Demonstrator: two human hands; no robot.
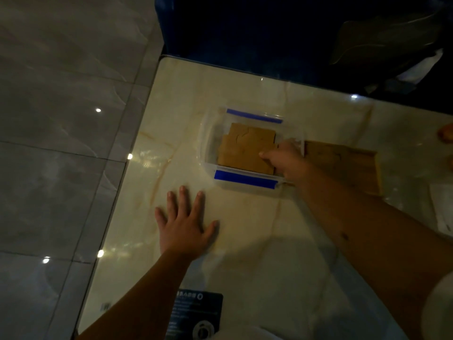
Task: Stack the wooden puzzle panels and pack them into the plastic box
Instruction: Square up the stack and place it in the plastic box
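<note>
The right hand (284, 159) seems to pinch the tan wooden puzzle panels (246, 149) inside the clear blue-clipped plastic box (208, 146); the left hand (185, 224) lies flat, empty, on the cream marble table (257, 241).

Your right hand (284, 159) covered the near right corner of the wooden panels (245, 149) in the plastic box (208, 143), so you could not tell whether it gripped them. At three o'clock, a white sheet (442, 212) ran off the edge. At six o'clock, the dark card's (196, 315) print was too blurred to read.
</note>
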